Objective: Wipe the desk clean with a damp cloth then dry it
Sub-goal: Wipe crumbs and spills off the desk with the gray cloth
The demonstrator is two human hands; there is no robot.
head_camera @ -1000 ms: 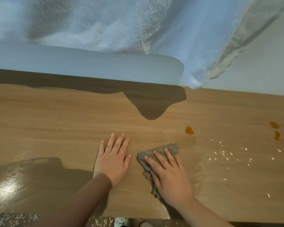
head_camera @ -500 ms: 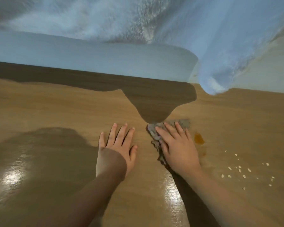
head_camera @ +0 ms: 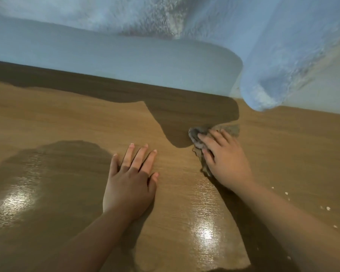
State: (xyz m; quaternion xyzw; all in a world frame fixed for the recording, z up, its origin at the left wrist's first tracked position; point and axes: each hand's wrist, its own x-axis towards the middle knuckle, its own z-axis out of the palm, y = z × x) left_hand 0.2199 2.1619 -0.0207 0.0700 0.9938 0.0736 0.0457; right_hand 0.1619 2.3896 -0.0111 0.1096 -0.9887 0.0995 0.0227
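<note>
Found grey cloth [head_camera: 195, 135] pinned against tabletop [head_camera: 77, 118], toward its far edge, under flat, straight-fingered right hand [head_camera: 226, 161], evidently for wiping pressure; found left hand [head_camera: 130, 183] spread, holding nothing, on wet-sheened surface nearby, likely as brace; noted crumbs [head_camera: 327, 208] unwiped at right.

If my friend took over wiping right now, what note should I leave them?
Left hand: flat on the brown wooden desk, holding nothing.
Right hand: straight fingers press the crumpled grey cloth near the desk's back edge.
Done: the near part shines, seemingly damp-wiped.
To do: small white crumbs lie at the right; wipe there, then dry everything.
</note>
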